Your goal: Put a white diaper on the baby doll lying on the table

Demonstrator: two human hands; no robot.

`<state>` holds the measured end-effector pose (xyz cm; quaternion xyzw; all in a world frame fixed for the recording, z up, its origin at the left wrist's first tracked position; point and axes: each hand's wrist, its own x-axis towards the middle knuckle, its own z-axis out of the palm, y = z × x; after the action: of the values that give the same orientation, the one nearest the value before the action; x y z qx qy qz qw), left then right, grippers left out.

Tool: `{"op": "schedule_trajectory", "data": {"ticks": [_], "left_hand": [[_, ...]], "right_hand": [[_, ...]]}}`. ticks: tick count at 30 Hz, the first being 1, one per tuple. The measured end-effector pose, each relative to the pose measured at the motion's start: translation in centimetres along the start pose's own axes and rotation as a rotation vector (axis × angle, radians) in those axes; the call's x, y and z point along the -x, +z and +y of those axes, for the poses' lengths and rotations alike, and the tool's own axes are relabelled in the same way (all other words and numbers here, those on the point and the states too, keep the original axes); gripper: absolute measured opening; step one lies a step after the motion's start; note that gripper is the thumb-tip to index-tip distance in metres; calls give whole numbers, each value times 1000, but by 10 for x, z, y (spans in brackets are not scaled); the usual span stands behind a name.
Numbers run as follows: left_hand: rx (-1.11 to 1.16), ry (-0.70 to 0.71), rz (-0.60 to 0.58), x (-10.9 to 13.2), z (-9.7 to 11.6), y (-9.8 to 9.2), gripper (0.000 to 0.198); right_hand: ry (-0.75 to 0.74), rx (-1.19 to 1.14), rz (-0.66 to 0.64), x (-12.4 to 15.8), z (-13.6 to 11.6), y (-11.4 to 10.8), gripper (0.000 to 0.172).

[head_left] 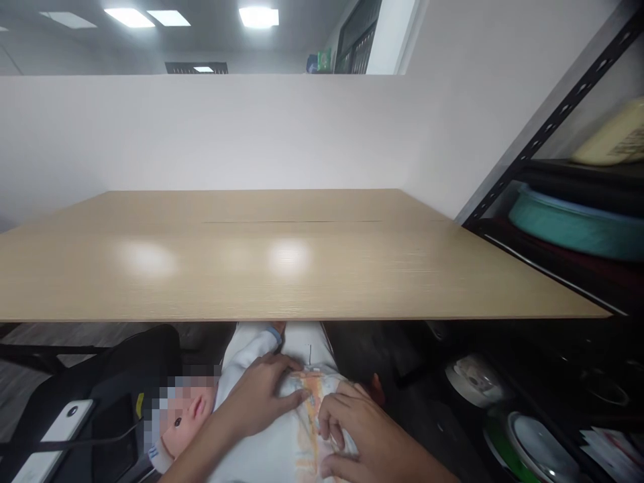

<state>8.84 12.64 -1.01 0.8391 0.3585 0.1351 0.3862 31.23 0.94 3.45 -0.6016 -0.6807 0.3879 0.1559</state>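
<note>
A baby doll [246, 355] in white clothing lies on its back across a lap, its head to the left. Around its lower body is a white diaper [312, 386] with orange printed patterns. My left hand [266, 396] rests on the doll's middle at the diaper's edge, fingers stretched out and the thumb apart, lying on the diaper's front. At the diaper's right side, my right hand [355, 422] has its fingers curled in against the material, pinching part of it. What lies under the right fingertips is partly hidden. One doll foot shows beyond the right hand.
A wooden tabletop [282, 282] spans ahead, its front edge above the lap. To the right stands a black shelf with a teal basin [578, 225] and a pale yellow bottle [611, 137]. Lower right are dishes and lids [541, 443]. A white device [58, 436] lies on the left.
</note>
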Motion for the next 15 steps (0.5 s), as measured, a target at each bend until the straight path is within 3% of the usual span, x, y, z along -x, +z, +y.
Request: {"op": "schedule_trajectory", "data": {"ticks": [5, 9, 15], "left_hand": [[7, 5, 18, 0, -1, 1, 41], [10, 10, 10, -1, -2, 0, 40], [13, 1, -6, -1, -2, -1, 40]], "right_hand": [[-61, -29, -20, 3, -9, -7, 25], [-21, -21, 89, 2, -1, -4, 22], [-61, -63, 71, -9, 7, 3, 16]]}}
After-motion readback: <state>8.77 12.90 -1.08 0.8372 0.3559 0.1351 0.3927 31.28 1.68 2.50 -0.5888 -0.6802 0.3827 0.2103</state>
